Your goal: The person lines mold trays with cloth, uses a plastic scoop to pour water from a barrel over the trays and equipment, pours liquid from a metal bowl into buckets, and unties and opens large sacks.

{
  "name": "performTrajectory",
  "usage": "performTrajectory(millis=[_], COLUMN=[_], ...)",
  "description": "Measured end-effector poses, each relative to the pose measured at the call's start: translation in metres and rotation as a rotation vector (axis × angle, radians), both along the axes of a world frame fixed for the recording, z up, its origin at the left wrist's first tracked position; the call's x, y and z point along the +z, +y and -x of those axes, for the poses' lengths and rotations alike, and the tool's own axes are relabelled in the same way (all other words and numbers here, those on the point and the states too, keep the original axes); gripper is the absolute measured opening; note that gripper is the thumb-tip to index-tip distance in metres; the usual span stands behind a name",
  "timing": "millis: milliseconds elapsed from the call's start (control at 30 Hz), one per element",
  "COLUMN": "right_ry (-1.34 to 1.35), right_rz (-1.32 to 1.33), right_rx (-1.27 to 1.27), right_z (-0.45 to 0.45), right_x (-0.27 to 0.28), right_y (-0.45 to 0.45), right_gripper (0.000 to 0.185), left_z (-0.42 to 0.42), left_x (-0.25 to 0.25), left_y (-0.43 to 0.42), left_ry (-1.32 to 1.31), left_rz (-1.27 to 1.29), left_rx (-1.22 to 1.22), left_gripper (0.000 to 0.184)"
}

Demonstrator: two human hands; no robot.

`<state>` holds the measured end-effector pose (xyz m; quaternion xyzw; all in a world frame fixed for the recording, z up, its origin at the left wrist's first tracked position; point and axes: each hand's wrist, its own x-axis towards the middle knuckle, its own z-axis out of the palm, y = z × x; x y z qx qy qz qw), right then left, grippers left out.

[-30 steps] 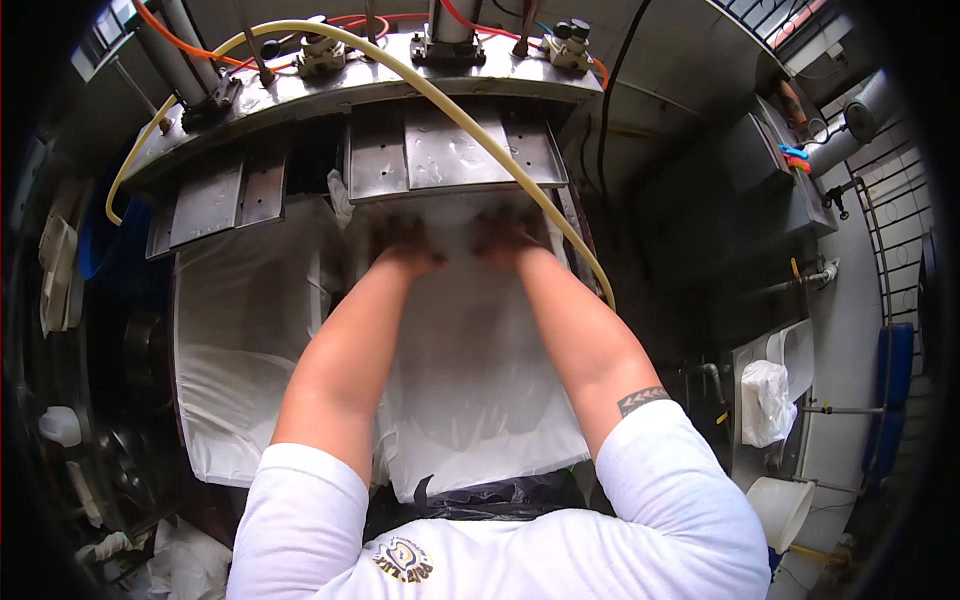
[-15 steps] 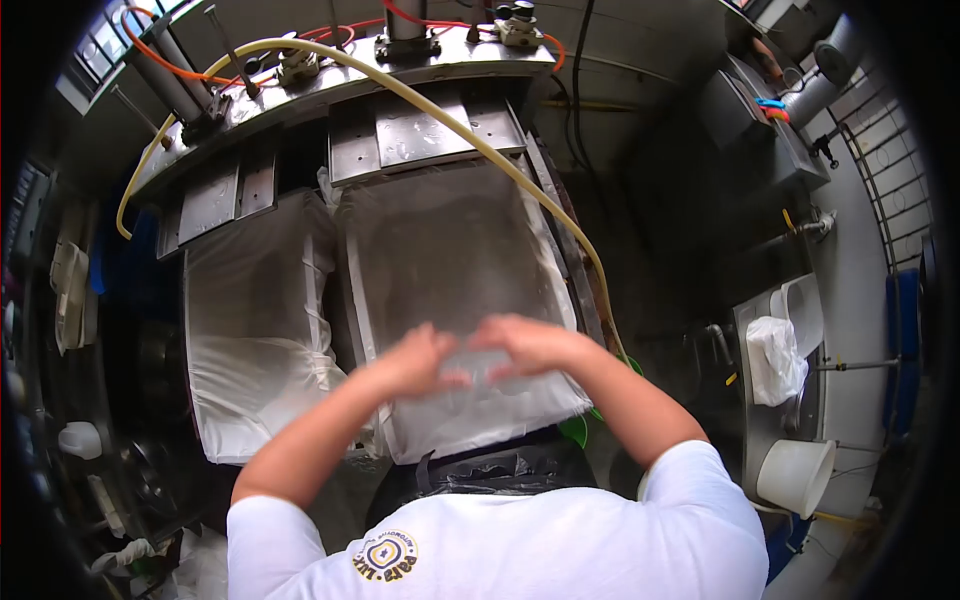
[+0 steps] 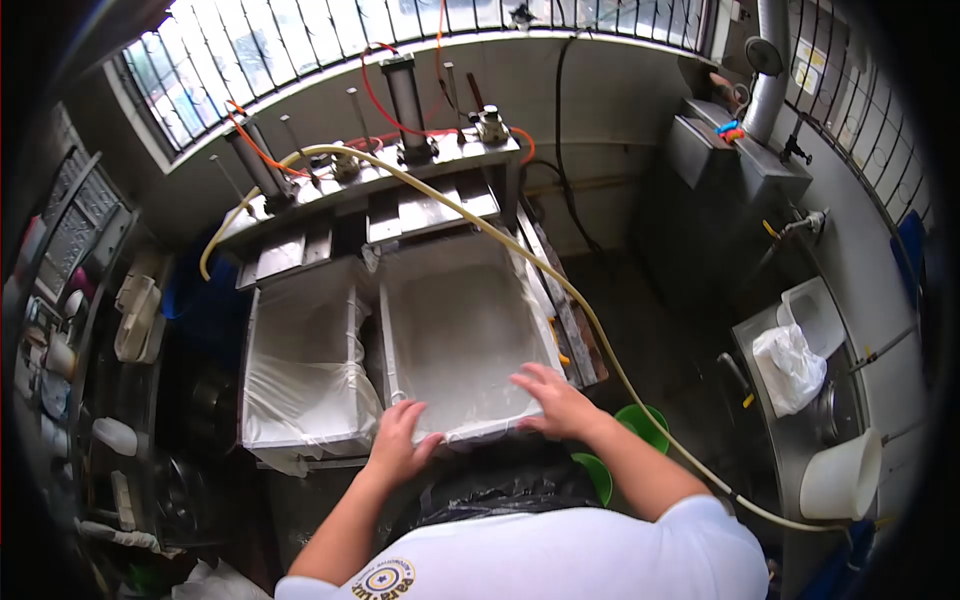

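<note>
Two cloth-lined rectangular molds sit side by side under a metal press. At the near left corner of the right mold [image 3: 462, 330] is my left hand [image 3: 400, 442], its thumb and fingers apart. My right hand [image 3: 553, 402] is at the near right corner, fingers spread over the rim. Neither hand shows an object in its grasp; whether they pinch the cloth edge is too small to tell. White cloth lies smooth inside the right mold, wrinkled over the left mold [image 3: 305, 400]. Above their far ends are the press's metal plates [image 3: 432, 212].
A yellow hose [image 3: 590, 310] arches over the press and down the right side. Green containers [image 3: 642, 428] stand low beside my right forearm. At the right are a white bucket [image 3: 842, 474] and a white bag [image 3: 790, 368] on a metal counter. Shelves hold containers [image 3: 138, 320] at the left.
Both hands have come back from the far end of the right mold to its near corners and moved apart. The view has tilted up, showing the barred window.
</note>
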<state>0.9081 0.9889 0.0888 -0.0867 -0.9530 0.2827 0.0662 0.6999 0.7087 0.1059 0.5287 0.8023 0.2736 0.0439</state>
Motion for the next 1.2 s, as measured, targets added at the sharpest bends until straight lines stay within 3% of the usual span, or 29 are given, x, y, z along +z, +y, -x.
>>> performTrajectory(millis=[33, 67, 133, 167, 233, 300, 333, 367, 433, 467, 500, 567, 633, 700, 767, 833, 900, 967, 1133, 1200], right_ry=[0.142, 0.160, 0.050, -0.007, -0.001, 0.030, 0.154, 0.131, 0.092, 0.118, 0.098, -0.022, -0.225, -0.457, -0.572, -0.550, -0.410, -0.236, 0.201, 0.155], right_rz=[-0.070, -0.080, 0.189, 0.424, 0.633, 0.564, 0.609, 0.773, 1.026, 0.984, 0.951, 0.807, 0.340, 0.018, 0.046, 0.132, 0.166, 0.100, -0.042, -0.174], right_rx=[-0.145, -0.127, -0.537, -0.566, -0.633, -0.793, -0.771, -0.774, -0.740, -0.732, -0.699, -0.715, -0.754, -0.809, -0.790, -0.657, -0.520, -0.538, -0.636, -0.643], right_z=[-0.018, -0.032, -0.049, -0.055, -0.057, -0.054, -0.055, -0.057, -0.070, -0.077, -0.085, -0.102, -0.117, -0.120, -0.115, -0.098, -0.062, -0.030, 0.034, 0.054], right_x=[-0.005, -0.021, -0.073, -0.098, -0.157, -0.124, -0.138, -0.128, -0.103, -0.102, -0.101, -0.116, -0.119, -0.106, -0.110, -0.122, -0.124, -0.106, -0.034, -0.026], right_y=[-0.004, -0.007, -0.011, -0.010, -0.008, -0.021, -0.014, -0.013, -0.017, -0.021, -0.022, -0.023, -0.040, -0.078, -0.117, -0.156, -0.210, -0.235, -0.222, -0.189], right_gripper=[0.100, 0.100, 0.119, 0.128, 0.107, 0.071, 0.058, 0.051, 0.047, 0.046, 0.048, 0.045, 0.048, 0.056, 0.059, 0.048, 0.032, 0.028, 0.023, 0.022], left_z=[-0.004, -0.005, -0.001, -0.003, -0.014, -0.009, -0.017, -0.021, -0.011, -0.009, -0.009, -0.002, -0.006, -0.002, 0.009, 0.013, 0.035, 0.049, 0.086, 0.104], left_x=[-0.009, -0.029, -0.078, -0.100, -0.127, -0.162, -0.154, -0.143, -0.140, -0.139, -0.105, -0.117, -0.093, -0.088, -0.078, -0.067, -0.113, -0.121, -0.130, -0.114], left_y=[-0.021, -0.041, -0.070, -0.075, -0.071, -0.066, -0.060, -0.055, -0.059, -0.065, -0.070, -0.101, -0.134, -0.177, -0.228, -0.293, -0.396, -0.458, -0.530, -0.514], left_ry=[0.097, 0.114, -0.254, -0.375, -0.470, -0.730, -0.673, -0.619, -0.919, -0.832, -0.848, -0.884, -1.061, -0.988, -0.666, -0.649, -0.630, -0.575, -0.470, -0.437], left_rz=[-0.068, -0.081, 0.034, 0.130, 0.221, 0.265, 0.299, 0.335, 0.229, 0.181, 0.266, 0.114, 0.035, 0.246, 0.529, 0.494, 0.357, 0.477, 0.455, 0.381], left_rx=[0.139, 0.157, 0.519, 0.625, 0.678, 0.578, 0.571, 0.559, 0.494, 0.483, 0.487, 0.386, 0.281, 0.197, -0.028, 0.134, 0.463, 0.592, 0.660, 0.641], left_gripper=[0.058, 0.058, 0.063, 0.071, 0.079, 0.080, 0.075, 0.069, 0.056, 0.047, 0.042, 0.038, 0.037, 0.036, 0.035, 0.037, 0.037, 0.036, 0.034, 0.033])
